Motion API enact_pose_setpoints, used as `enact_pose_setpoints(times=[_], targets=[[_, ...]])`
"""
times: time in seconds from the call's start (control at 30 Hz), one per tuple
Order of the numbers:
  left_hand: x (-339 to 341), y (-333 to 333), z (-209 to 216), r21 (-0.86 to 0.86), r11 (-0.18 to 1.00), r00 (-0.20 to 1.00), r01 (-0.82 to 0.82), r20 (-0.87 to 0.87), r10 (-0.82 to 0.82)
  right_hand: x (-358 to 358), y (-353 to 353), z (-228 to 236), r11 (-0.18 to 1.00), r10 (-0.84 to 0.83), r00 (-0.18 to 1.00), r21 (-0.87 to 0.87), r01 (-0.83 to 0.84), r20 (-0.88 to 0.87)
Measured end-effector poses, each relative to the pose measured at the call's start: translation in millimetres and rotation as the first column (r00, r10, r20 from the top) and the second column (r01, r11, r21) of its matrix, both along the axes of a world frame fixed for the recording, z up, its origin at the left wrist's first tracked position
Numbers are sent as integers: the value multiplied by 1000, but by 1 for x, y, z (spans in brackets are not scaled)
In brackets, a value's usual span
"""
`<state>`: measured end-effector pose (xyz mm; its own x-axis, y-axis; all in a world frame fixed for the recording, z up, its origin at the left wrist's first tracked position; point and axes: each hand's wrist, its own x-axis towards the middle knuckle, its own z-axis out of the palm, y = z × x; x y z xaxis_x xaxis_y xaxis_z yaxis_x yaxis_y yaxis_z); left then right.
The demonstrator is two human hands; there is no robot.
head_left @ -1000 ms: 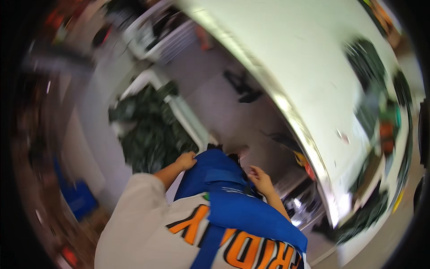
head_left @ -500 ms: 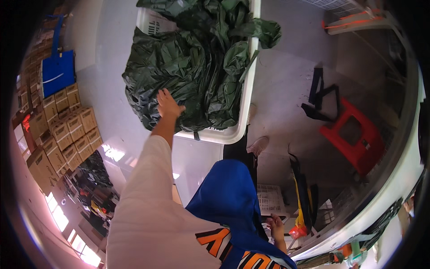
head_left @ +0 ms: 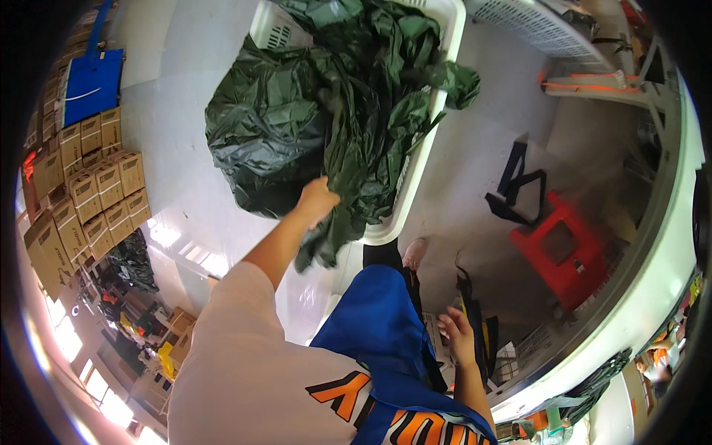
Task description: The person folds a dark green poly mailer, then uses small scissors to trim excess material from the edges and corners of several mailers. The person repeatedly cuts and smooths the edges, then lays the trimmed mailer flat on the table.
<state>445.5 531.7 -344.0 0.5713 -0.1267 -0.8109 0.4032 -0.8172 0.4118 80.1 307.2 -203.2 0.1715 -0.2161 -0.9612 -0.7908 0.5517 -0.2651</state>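
Wearing blue apron (head_left: 378, 304), hiding most of what's directly below. Holding R hand (head_left: 455, 334) half-open beside it, fingers loosely curled; can't make out the palm well. Gripping bunched fold of dk green plastic (head_left: 356, 111) w/ L hand (head_left: 319, 200), closed on it at near L part of the heap; can't see all fingertips. Trailing a loose end below the fist, blurred; can't tell if touching anything underneath.

Heaped up in white crate (head_left: 417, 185), bulging well out over L side + hiding most of that wall. Also flopping over R rim. Cut off at top of view, so can't see far end. Can see R rim, near corner + a bit of slotted wall upper L; can't see crate bottom.

Just past near corner, can spot one shoe (head_left: 415, 254), partly covered. Behind R hand, hard to sort out long blk + yellow items (head_left: 478, 326).

Open floor (head_left: 475, 163) R of crate, up to blk strap piece (head_left: 519, 185) + red plastic frame (head_left: 556, 245), latter slightly blurred. Bounded far R by curved edge of white worktop (head_left: 653, 297), cluttered, mostly cut off. More bare floor on L, out to stacked cartons (head_left: 111, 189) + blue panel (head_left: 93, 85).
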Motion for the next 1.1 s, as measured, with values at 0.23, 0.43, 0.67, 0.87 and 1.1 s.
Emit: enact_pose_setpoints(times=[0.23,0.43,0.67,0.87,1.1], targets=[[-47,-38,179,-332,785,822,-524,-439,363,139,28,26,989,56,974,123,-84,217],[-51,-34,330,-421,529,670,-736,-566,481,206,26,114,814,-36,941,556,-167,335],[-31,59,294,-314,738,791,-597,-73,608,239,-47,157,973,-88,840,227,-44,536],[-51,30,231,-372,856,906,-359,79,415,247,-79,247,991,-4,723,98,-89,691],[-38,-87,291,-236,310,371,-921,-774,513,154,-137,390,957,171,546,-270,107,820]])
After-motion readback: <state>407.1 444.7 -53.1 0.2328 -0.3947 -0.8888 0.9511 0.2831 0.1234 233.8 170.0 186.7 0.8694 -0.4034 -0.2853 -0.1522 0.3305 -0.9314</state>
